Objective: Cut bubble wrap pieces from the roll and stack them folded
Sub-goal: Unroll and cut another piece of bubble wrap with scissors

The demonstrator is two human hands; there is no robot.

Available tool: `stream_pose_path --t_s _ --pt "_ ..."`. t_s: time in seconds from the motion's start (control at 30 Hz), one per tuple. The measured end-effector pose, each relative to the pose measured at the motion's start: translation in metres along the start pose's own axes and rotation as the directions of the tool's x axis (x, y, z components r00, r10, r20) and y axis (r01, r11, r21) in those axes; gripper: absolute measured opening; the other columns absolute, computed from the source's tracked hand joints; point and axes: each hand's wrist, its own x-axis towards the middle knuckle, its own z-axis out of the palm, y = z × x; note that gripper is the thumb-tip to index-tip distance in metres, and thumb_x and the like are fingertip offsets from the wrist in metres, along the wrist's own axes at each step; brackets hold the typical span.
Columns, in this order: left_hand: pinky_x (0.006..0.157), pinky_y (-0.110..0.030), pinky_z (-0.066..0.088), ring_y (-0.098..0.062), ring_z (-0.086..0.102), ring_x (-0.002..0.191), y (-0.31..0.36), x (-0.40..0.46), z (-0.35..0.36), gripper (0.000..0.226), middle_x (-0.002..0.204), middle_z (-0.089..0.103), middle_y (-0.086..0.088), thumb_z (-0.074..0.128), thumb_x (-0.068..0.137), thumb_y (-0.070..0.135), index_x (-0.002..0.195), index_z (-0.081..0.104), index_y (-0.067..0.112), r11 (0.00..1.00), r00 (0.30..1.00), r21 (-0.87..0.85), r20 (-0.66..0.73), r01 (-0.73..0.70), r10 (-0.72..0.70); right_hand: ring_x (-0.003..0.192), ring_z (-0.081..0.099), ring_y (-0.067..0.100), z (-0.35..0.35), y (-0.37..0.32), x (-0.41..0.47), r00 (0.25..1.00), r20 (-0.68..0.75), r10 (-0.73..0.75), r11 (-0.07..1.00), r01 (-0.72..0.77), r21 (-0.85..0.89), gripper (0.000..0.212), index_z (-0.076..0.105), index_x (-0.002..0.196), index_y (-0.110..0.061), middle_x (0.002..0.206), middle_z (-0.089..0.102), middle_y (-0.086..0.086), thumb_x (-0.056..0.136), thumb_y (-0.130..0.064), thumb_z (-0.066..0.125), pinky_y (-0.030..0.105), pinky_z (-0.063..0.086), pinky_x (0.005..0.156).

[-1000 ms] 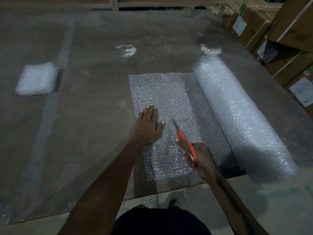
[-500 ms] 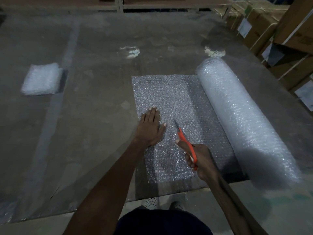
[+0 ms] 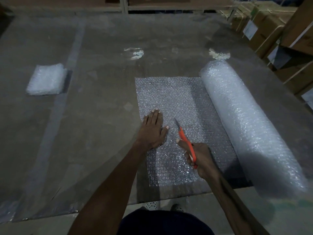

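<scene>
No text, brand or number can be read. The boxes [image 3: 269, 29] at the upper right bear pale labels [image 3: 250, 29], but whatever is printed on them is too small and dim to make out.

Large flat desk [image 3: 101, 126], dull grey-brown, covered by a clear plastic film with glare patches at the far side. On it: bubble wrap roll [image 3: 250, 122] at right, lying lengthwise, its unrolled sheet [image 3: 176, 99] spread flat to the left of it; folded stack of bubble wrap pieces [image 3: 46, 80] far left, well apart.
</scene>
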Motion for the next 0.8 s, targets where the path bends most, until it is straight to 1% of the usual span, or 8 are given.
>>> stream_pose_path --t_s 0.1,0.27,0.4,0.5,0.6,0.67,0.73,0.8 --pt "0.122 -0.040 -0.006 -0.029 0.003 0.154 0.001 -0.001 0.000 0.088 0.166 0.008 -0.016 0.000 0.093 0.061 0.158 0.012 0.004 1.000 1.000 0.003 -0.014 -0.010 0.010 0.036 0.040 0.015 0.000 0.002 0.002 1.000 0.005 0.006 1.000 -0.007 0.009 0.036 0.066 0.077 -0.001 0.051 0.051 0.010 0.080 -0.031 0.086 0.019 0.030 0.038" --pt "0.120 -0.038 -0.008 -0.029 0.004 0.154 0.001 0.000 0.000 0.088 0.166 0.009 -0.016 -0.001 0.092 0.061 0.158 0.013 0.004 1.000 0.999 -0.003 -0.034 -0.014 0.013 0.038 0.039 0.015 0.004 -0.003 0.009 1.000 0.020 0.013 1.000 -0.013 0.014 0.040 0.064 0.066 -0.007 0.052 0.052 0.009 0.078 -0.037 0.086 0.020 0.029 0.039" --pt "0.121 -0.039 -0.007 -0.028 0.002 0.154 0.000 -0.001 0.000 0.086 0.166 0.007 -0.015 0.000 0.093 0.059 0.158 0.011 0.004 1.000 0.999 0.002 -0.032 -0.015 0.015 0.036 0.041 0.014 0.005 -0.009 0.013 1.000 0.016 -0.003 1.000 0.004 -0.026 0.039 0.066 0.072 -0.003 0.051 0.053 0.007 0.079 -0.036 0.086 0.019 0.031 0.037" --pt "0.121 -0.039 -0.009 -0.028 0.000 0.154 0.000 -0.001 0.000 0.086 0.167 0.005 -0.015 0.000 0.093 0.060 0.158 0.010 0.005 1.000 1.000 -0.002 -0.025 -0.014 0.014 0.037 0.040 0.014 0.003 -0.006 0.016 1.000 0.020 -0.009 0.999 0.010 -0.036 0.040 0.069 0.083 0.002 0.053 0.053 0.008 0.079 -0.034 0.086 0.019 0.030 0.038" --pt "0.121 -0.039 -0.008 -0.029 0.001 0.154 0.000 -0.001 0.000 0.081 0.166 0.006 -0.016 0.006 0.098 0.058 0.158 0.011 0.004 1.000 0.999 -0.011 -0.029 -0.023 0.023 0.037 0.040 0.014 0.003 -0.004 0.016 1.000 0.028 -0.005 0.999 0.006 -0.034 0.039 0.067 0.074 -0.001 0.052 0.052 0.008 0.079 -0.034 0.086 0.019 0.030 0.039" --pt "0.122 -0.042 -0.002 -0.030 0.006 0.153 -0.003 0.000 -0.001 0.078 0.166 0.010 -0.016 0.012 0.100 0.056 0.158 0.014 0.004 0.999 0.999 -0.012 -0.019 -0.030 0.030 0.037 0.039 0.014 0.003 -0.006 0.016 0.999 0.036 -0.001 1.000 0.002 -0.030 0.039 0.064 0.067 -0.007 0.052 0.052 0.007 0.079 -0.037 0.085 0.019 0.030 0.039" --pt "0.123 -0.048 0.012 -0.033 0.021 0.148 -0.006 0.003 -0.007 0.077 0.161 0.024 -0.018 0.010 0.099 0.056 0.155 0.023 0.004 0.999 0.998 0.013 -0.038 -0.049 0.049 0.038 0.040 0.014 0.004 -0.008 0.017 0.999 0.036 0.007 1.000 -0.006 -0.030 0.039 0.064 0.066 -0.009 0.052 0.053 0.005 0.078 -0.040 0.085 0.019 0.031 0.040" --pt "0.113 -0.048 0.027 -0.034 0.038 0.134 -0.008 0.012 -0.015 0.074 0.147 0.041 -0.017 0.013 0.098 0.054 0.147 0.036 0.003 0.997 0.995 0.025 -0.068 -0.072 0.074 0.039 0.040 0.015 0.006 -0.012 0.019 0.999 0.038 0.009 1.000 -0.008 -0.023 0.040 0.064 0.065 -0.010 0.053 0.053 0.007 0.078 -0.041 0.085 0.019 0.031 0.039"
